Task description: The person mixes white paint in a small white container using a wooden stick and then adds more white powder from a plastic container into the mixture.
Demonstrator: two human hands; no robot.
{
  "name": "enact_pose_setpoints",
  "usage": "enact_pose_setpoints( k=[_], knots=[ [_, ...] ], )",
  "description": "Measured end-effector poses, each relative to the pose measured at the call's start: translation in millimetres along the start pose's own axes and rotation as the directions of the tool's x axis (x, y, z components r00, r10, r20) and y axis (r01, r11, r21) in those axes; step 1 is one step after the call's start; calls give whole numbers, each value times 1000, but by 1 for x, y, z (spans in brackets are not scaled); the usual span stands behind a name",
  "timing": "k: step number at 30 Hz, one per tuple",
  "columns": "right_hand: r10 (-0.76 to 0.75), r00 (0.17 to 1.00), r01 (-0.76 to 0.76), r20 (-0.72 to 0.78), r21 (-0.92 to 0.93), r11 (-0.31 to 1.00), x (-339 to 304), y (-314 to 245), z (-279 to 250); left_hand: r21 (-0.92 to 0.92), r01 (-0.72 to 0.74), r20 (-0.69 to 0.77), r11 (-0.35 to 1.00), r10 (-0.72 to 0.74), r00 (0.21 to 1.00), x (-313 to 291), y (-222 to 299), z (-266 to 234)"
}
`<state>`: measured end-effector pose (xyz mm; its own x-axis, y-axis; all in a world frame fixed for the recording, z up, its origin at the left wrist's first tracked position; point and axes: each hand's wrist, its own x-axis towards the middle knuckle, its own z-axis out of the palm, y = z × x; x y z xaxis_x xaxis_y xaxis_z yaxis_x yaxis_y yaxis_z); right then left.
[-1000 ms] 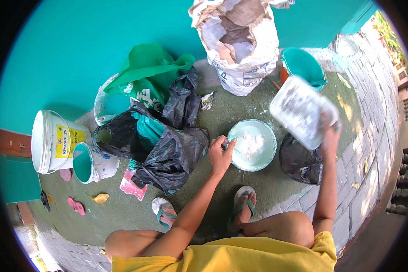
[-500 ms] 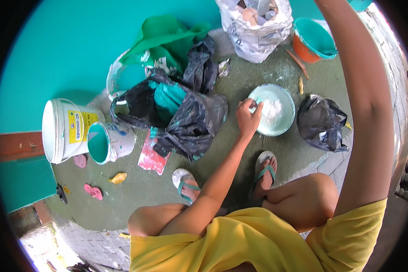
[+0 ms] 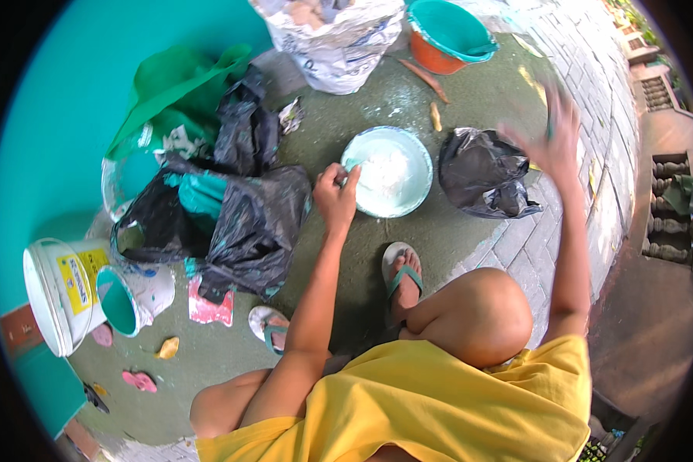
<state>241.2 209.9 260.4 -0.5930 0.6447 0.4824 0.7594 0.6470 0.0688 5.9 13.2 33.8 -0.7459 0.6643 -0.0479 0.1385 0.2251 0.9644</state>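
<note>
My left hand (image 3: 336,200) is closed at the left side of a pale round bowl (image 3: 421,173), fingers pinched at its rim. A small teal bit shows at the fingertips; what it belongs to is hidden. White powder (image 3: 385,171) lies in the bowl. My right hand (image 3: 553,138) is raised on the right, blurred by motion, fingers spread and nothing visible in them. Nearest to it is a crumpled black plastic bag (image 3: 485,173), standing on the ground right of the bowl.
A large black bag (image 3: 258,223) lies left of the bowl, beside a green cloth (image 3: 173,88). Further left are a white bucket (image 3: 50,296) and a smaller paint-stained pail (image 3: 150,289). At the back stand a white sack (image 3: 335,50) and an orange bucket (image 3: 435,55).
My right hand has come down from above the picture's top edge to beside the small black bag. The view has swung right; my left hand stays at the bowl's rim.
</note>
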Motion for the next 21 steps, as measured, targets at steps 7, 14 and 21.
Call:
enact_pose_setpoints(
  k=[7,14,21],
  knots=[
    [752,435,-857,496,484,176,-217,65,85,-92,12,40,996,-9,999,-6,10,5],
    [632,509,-835,584,513,198,-136,67,126,-34,45,79,998,-42,996,-2,21,6],
    [604,767,-566,217,673,477,-35,70,131,11,-96,-48,995,97,994,-13,28,8]
  ],
)
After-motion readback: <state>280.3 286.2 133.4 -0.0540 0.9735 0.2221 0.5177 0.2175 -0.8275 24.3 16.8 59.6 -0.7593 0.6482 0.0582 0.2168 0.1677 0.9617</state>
